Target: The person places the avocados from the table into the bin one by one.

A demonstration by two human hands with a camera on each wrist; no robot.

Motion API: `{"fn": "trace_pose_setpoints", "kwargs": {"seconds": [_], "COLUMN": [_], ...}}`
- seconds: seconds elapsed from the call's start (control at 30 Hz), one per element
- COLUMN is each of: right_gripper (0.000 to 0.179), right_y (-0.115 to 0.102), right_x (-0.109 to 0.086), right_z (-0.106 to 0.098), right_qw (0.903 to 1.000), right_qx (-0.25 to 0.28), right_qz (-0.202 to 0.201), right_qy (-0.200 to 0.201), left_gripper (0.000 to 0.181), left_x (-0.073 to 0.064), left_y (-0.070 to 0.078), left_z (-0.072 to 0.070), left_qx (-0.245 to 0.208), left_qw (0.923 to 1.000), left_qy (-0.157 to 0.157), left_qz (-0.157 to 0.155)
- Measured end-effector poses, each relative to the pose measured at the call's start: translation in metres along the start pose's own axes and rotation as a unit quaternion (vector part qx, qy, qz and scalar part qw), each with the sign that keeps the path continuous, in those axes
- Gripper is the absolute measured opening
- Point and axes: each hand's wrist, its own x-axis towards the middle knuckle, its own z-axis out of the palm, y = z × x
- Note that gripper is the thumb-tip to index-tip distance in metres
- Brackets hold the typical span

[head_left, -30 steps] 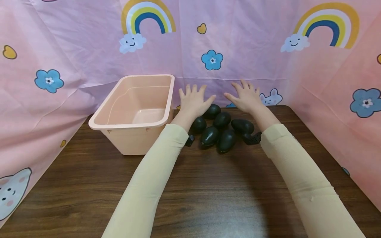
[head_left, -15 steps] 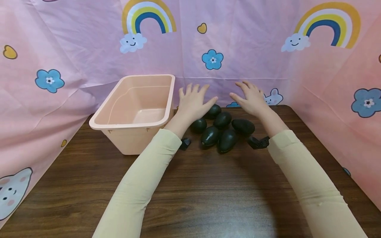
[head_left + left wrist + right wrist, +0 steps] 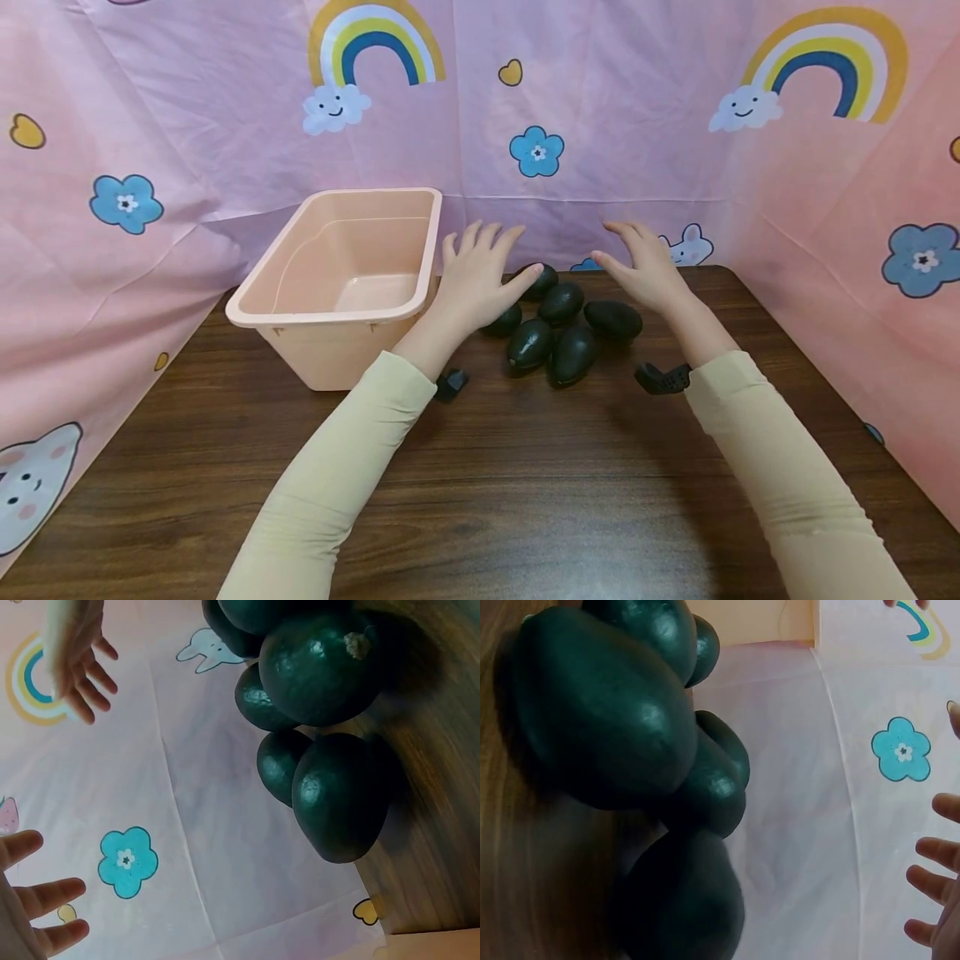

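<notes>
Several dark green avocados (image 3: 574, 354) lie in a cluster on the wooden table, between my two hands in the head view. My left hand (image 3: 480, 279) hovers over the left side of the cluster, fingers spread, holding nothing; it partly hides two avocados. On the other side, my right hand (image 3: 647, 265) is raised above and behind the rightmost avocado (image 3: 613, 320), its fingers loosely extended and apart from the fruit. Close up in the left wrist view, a glossy avocado (image 3: 341, 799) rests against its neighbours. The right wrist view shows avocados (image 3: 604, 712) bunched together too.
A pale pink plastic tub (image 3: 330, 318) stands at the left, just beside my left forearm, with its bare bottom visible. Printed pink cloth (image 3: 615, 125) hangs behind and along both sides. Small black devices (image 3: 663, 379) sit at both wrists. Brown tabletop (image 3: 540, 492) stretches in front.
Both hands have drawn slightly back toward the body, the wrists moving apart, and their fingers have bent a little. The avocados and tub have stayed put.
</notes>
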Motion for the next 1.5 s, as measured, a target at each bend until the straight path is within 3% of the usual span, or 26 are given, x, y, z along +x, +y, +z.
{"fn": "trace_pose_setpoints", "kwargs": {"seconds": [0.57, 0.8, 1.2, 1.5], "right_gripper": [0.061, 0.06, 0.061, 0.065], "right_y": [0.021, 0.028, 0.042, 0.051], "right_x": [-0.025, -0.036, -0.052, -0.06], "right_z": [0.017, 0.018, 0.023, 0.029], "right_qw": [0.9987, 0.9976, 0.9963, 0.9933], "right_qx": [0.037, 0.06, 0.077, 0.097], "right_qz": [-0.012, 0.014, 0.026, 0.063], "right_qy": [0.032, 0.031, 0.025, 0.006], "left_gripper": [0.065, 0.061, 0.058, 0.058], "left_x": [-0.03, -0.043, -0.066, -0.084], "left_y": [-0.001, -0.003, -0.017, -0.03], "left_z": [-0.009, -0.014, -0.026, -0.031], "left_qx": [-0.024, -0.024, -0.081, -0.107], "left_qw": [0.9975, 0.9948, 0.9889, 0.9814], "left_qy": [0.057, 0.075, 0.079, 0.098], "left_qz": [0.034, 0.064, 0.096, 0.125]}}
